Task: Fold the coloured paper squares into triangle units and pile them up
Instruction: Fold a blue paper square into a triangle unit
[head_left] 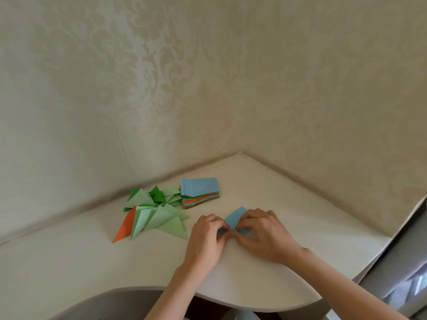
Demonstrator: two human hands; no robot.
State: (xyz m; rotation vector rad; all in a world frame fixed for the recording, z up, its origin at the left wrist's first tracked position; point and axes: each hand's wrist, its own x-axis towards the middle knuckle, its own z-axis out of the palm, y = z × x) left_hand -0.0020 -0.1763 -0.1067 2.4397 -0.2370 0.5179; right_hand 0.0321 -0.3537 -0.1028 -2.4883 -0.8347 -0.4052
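Both grips, left hand [205, 236] and right hand [261, 234], pinch blue paper [235, 218] (partly folded) on the table [92, 269].

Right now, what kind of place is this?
Probably a home, at a corner desk: patterned wallpaper on both walls, a white desk set into the corner, and craft paper with folded triangles on it.

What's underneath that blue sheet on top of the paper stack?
Under the top blue sheet the stack of squares shows orange, green and more blue edges along its near side. Only the edges show; the sheets' faces and their number are hidden.
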